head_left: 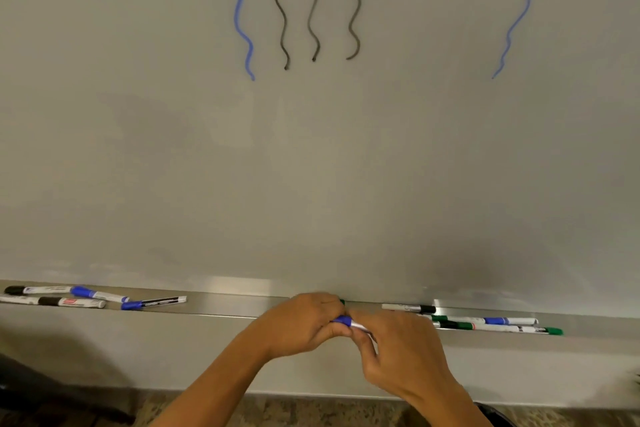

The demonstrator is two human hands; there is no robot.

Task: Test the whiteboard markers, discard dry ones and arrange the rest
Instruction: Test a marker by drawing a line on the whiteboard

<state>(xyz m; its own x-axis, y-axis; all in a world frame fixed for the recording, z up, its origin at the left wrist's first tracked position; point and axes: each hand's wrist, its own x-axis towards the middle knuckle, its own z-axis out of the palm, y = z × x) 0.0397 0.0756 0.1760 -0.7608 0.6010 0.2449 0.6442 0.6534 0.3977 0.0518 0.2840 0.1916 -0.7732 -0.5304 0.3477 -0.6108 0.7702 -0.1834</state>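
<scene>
A blue whiteboard marker (348, 322) sits between both hands, just in front of the metal tray (225, 305). My left hand (301, 322) grips its blue cap end. My right hand (398, 343) holds the white barrel. A green bit (342, 302) peeks out behind my left hand; what it is I cannot tell. On the tray's left lie several markers (86, 296), black and blue. On its right lie several more (485, 322), black, green and blue. The whiteboard (311, 166) carries two blue wavy lines and three black ones near its top.
The tray runs along the board's lower edge, with bare metal between the two marker groups. Below it is a pale wall strip, then speckled floor. A dark object (41, 392) stands at the lower left, and another dark shape (491, 414) sits by my right forearm.
</scene>
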